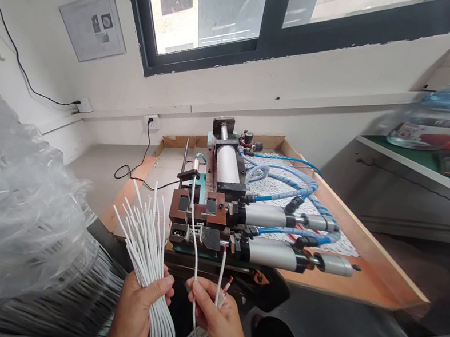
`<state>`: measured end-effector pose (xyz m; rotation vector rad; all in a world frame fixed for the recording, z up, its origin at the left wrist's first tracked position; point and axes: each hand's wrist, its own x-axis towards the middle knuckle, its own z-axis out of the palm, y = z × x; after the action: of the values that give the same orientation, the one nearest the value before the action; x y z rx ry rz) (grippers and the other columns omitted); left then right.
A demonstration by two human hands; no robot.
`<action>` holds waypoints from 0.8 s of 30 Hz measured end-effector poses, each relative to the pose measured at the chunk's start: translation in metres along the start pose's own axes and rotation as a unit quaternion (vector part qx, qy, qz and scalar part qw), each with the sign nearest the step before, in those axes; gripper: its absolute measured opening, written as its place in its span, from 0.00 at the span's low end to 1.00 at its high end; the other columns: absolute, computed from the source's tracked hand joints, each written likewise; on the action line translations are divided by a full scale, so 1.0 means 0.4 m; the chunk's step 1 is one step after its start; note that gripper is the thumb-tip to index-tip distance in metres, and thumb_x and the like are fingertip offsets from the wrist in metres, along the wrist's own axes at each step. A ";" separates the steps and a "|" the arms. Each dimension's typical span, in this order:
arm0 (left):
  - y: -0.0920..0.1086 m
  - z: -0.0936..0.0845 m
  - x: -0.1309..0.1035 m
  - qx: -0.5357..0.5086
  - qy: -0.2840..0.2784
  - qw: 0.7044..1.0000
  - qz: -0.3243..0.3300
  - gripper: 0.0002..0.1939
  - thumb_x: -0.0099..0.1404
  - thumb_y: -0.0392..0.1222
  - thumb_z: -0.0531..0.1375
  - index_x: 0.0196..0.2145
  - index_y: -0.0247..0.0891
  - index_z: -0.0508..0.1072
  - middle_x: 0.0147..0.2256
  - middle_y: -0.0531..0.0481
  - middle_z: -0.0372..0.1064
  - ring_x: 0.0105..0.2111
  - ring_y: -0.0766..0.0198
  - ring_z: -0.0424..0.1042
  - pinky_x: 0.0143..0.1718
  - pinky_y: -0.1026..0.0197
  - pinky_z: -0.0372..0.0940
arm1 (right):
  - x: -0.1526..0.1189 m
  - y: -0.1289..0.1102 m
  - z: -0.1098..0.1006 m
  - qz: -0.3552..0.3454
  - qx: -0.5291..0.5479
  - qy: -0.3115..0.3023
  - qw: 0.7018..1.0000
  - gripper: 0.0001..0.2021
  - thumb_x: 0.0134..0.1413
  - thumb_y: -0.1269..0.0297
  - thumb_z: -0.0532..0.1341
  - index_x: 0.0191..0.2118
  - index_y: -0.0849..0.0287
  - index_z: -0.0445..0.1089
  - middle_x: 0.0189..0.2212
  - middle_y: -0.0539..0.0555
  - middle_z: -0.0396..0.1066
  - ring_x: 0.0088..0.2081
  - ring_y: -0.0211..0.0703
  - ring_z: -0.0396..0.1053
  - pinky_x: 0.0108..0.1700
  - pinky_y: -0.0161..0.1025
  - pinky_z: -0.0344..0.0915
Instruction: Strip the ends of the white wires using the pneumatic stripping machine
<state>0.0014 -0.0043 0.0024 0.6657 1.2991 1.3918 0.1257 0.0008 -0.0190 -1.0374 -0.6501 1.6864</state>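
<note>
My left hand [139, 307] is closed around a thick bundle of white cables [144, 253], whose cut ends fan out up and to the left. Between thumb and forefinger, my right hand [223, 325] pinches a single white cable [196, 250]. That cable runs up into the jaws of a pneumatic machine [195, 212] with silver cylinders. Other white cables with red tips [222, 267] stick up from the same hand, behind the thumb. Below both hands the cables hang down, partly inside clear plastic.
A wooden-edged tray [363, 274] surrounds the machine, with blue air hoses [304, 185] and pale scraps. At left stands a large stack of cables [68, 292] under clear plastic [19, 202]. A green-topped shelf [421, 162] at right carries a plastic jug [428, 126].
</note>
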 end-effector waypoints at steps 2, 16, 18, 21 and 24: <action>-0.001 0.000 0.002 0.000 0.001 1.000 -0.001 0.09 0.43 0.34 0.65 0.25 0.33 0.70 0.17 0.55 0.67 0.18 0.68 0.66 0.20 0.64 0.61 | -0.001 0.001 0.000 0.005 0.001 0.004 1.000 0.17 0.33 0.53 0.65 0.24 0.64 0.71 0.16 0.47 0.59 0.18 0.30 0.49 0.21 0.30 0.43; 0.013 0.006 -0.004 -0.017 0.025 0.999 -0.029 0.11 0.41 0.34 0.66 0.25 0.33 0.70 0.18 0.54 0.69 0.17 0.68 0.67 0.20 0.65 0.62 | 0.019 0.002 0.002 0.035 0.003 -0.010 0.999 0.15 0.34 0.54 0.65 0.24 0.64 0.70 0.16 0.46 0.58 0.16 0.28 0.46 0.19 0.29 0.39; 0.012 0.004 -0.005 -0.018 0.026 0.999 -0.028 0.11 0.41 0.34 0.66 0.26 0.33 0.70 0.18 0.54 0.69 0.17 0.68 0.67 0.20 0.65 0.62 | 0.020 0.004 0.000 0.024 -0.008 -0.018 1.000 0.16 0.35 0.54 0.64 0.23 0.64 0.69 0.15 0.45 0.57 0.16 0.28 0.45 0.19 0.30 0.39; 0.014 0.003 -0.004 -0.021 0.027 0.999 -0.025 0.11 0.42 0.34 0.65 0.26 0.33 0.70 0.17 0.54 0.69 0.17 0.68 0.67 0.20 0.65 0.62 | 0.018 0.011 -0.009 0.003 -0.027 -0.022 0.999 0.16 0.36 0.53 0.64 0.23 0.64 0.68 0.14 0.44 0.54 0.16 0.28 0.43 0.19 0.30 0.39; 0.016 0.003 -0.004 -0.024 0.026 0.999 -0.021 0.10 0.42 0.34 0.65 0.25 0.33 0.70 0.17 0.54 0.69 0.17 0.69 0.67 0.20 0.66 0.62 | 0.010 0.018 -0.021 -0.016 -0.044 -0.009 0.999 0.15 0.38 0.53 0.63 0.24 0.64 0.68 0.14 0.44 0.53 0.17 0.28 0.44 0.20 0.30 0.40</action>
<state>0.0008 -0.0043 0.0089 0.5697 1.3083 1.4098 0.1289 0.0015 -0.0302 -1.0691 -0.7541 1.6522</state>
